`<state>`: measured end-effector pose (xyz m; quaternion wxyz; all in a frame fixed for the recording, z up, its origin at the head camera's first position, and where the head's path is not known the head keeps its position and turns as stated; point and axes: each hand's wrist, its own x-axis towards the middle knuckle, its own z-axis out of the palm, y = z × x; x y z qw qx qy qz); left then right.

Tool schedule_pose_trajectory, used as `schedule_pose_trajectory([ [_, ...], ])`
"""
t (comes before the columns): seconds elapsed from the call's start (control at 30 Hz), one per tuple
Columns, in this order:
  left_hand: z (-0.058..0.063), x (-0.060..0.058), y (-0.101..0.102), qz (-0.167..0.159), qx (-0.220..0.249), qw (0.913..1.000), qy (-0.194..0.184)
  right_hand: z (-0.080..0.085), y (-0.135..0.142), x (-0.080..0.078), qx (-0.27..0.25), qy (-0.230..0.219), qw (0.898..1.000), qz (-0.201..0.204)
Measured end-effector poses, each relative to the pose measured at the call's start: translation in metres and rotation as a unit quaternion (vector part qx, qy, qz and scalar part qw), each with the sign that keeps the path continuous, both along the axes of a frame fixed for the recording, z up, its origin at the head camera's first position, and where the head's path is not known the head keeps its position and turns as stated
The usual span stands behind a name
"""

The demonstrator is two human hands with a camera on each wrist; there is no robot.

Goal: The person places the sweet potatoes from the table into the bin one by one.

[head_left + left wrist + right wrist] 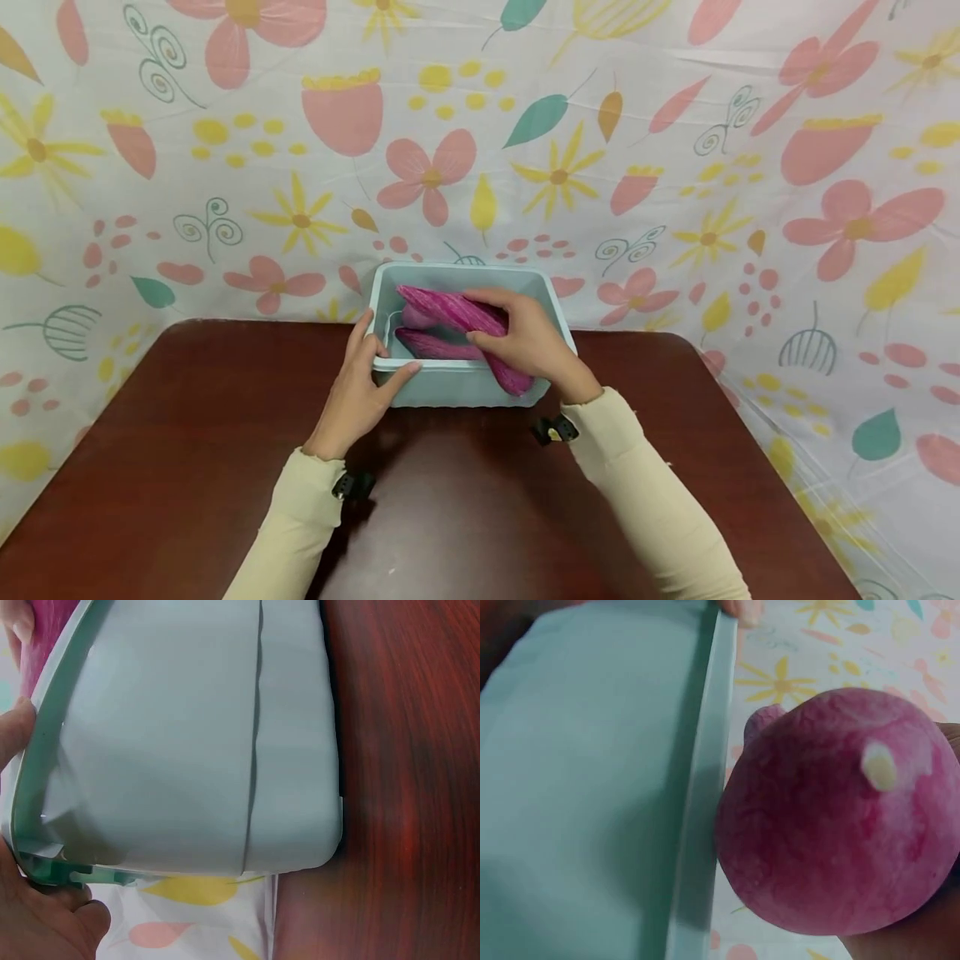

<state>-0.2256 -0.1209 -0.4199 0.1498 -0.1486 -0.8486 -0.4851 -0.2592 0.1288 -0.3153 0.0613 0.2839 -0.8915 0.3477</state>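
A light blue-grey plastic bin [450, 388] stands at the back of the table. My left hand [351, 402] grips its front left corner, with the thumb on the front rim and the fingers around the left side. My right hand [531, 335] holds a long, magenta-streaked eggplant [444, 307] over the bin. It lies aslant, its narrow end to the back left and its thick end above the front rim. The right wrist view shows that rounded end [832, 825] with a pale nub. Below it, inside the bin, lie another long purple eggplant [435, 346] and a rounder purple piece [415, 317], partly hidden.
The dark reddish-brown table [457, 500] has a glossy top and rounded back corners. Right behind the bin hangs a white cloth [480, 108] printed with flowers and leaves, which also runs along both sides. Small black devices [557, 429] sit at both wrists.
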Motion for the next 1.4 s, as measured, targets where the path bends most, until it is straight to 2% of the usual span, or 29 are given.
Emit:
schedule_pose_trajectory([
  [0.13, -0.001, 0.001, -0.004, -0.001, -0.005, 1.0, 0.0, 0.001, -0.01, -0.012, -0.009, -0.016, 1.0, -0.005],
  [0.47, -0.005, 0.0, -0.007, 0.008, -0.011, 0.9999, 0.002, 0.003, -0.031, -0.044, 0.018, -0.033, 0.999, -0.024],
  [0.73, -0.006, 0.0, -0.003, 0.005, -0.012, 0.9999, 0.001, 0.0, -0.032, -0.053, 0.022, -0.031, 0.999, -0.018],
  [1.0, -0.003, 0.0, -0.001, 0.006, -0.014, 0.9999, -0.004, 0.0, -0.028, -0.052, -0.026, -0.054, 0.998, -0.005],
  [1.2, -0.002, -0.002, -0.002, 0.012, -0.017, 0.9998, -0.004, 0.004, -0.025, -0.048, -0.026, -0.035, 0.999, -0.016],
  [1.3, -0.002, -0.002, -0.002, 0.014, -0.016, 0.9998, -0.007, 0.004, -0.021, -0.038, -0.023, -0.022, 0.999, -0.02],
  [1.4, -0.003, 0.001, -0.002, 0.013, -0.016, 0.9997, -0.011, 0.002, -0.014, -0.02, -0.002, 0.005, 1.0, -0.029],
])
